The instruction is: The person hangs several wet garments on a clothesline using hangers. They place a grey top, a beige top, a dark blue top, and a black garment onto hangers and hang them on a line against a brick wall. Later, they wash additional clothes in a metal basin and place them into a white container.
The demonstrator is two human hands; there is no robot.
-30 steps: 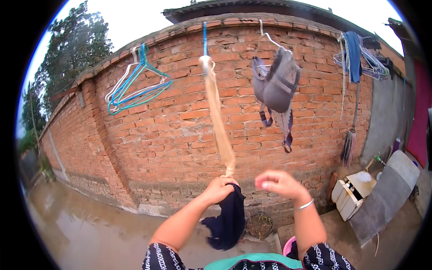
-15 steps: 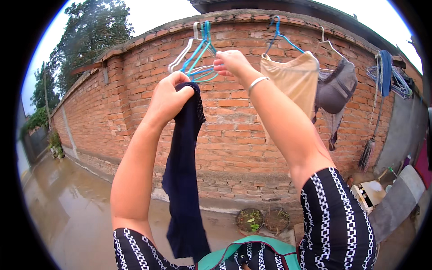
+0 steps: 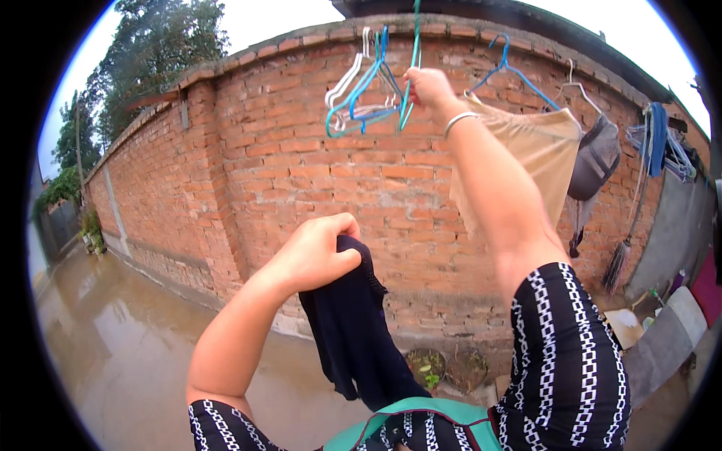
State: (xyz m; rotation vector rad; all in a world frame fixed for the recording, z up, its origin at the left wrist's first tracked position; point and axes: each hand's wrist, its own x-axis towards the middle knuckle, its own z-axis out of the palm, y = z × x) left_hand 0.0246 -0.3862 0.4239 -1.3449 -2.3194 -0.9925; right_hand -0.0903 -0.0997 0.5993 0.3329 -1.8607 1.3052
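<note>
Fingers of left hand (image 3: 320,252) clenched on dark garment (image 3: 353,323); right hand (image 3: 427,86) pinched shut on teal hanger (image 3: 410,90).
Head view: wet paved yard (image 3: 113,331) below, brick wall (image 3: 301,165) ahead, trees beyond. Left forearm bent at chest height, garment hanging down from fist. Right arm raised high among bunched hangers (image 3: 361,94); beige cloth (image 3: 541,150) and grey bag (image 3: 594,158) hung further right.

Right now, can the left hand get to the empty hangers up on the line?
Probably yes. The left hand is low, gripping dark cloth, but nothing stands between it and the hangers. The right hand already touches them.
</note>
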